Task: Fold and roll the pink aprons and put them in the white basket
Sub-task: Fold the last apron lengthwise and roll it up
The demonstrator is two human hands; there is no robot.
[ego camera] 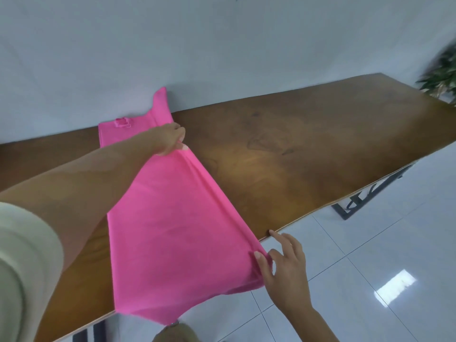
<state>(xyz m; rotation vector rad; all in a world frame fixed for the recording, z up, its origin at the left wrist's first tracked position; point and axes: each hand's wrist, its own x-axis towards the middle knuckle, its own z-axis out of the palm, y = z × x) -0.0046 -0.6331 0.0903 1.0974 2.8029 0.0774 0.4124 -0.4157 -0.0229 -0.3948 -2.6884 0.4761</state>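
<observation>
Head view. Folding step in hand: the pink apron (pixel 172 230) lies lengthwise on the counter (pixel 308 144), its folded edge stretched between both hands. Left hand (pixel 170 140) pinches the far end of that edge. Right hand (pixel 283 267) pinches the near corner, index finger spread free. Next, judged: smooth the fold flat, then roll. White basket not in view. No readable writing.

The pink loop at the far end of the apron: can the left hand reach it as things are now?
Probably yes. The left hand pinches the apron edge close to the loop, with only flat cloth between them. It would have to let go of that edge first.
</observation>
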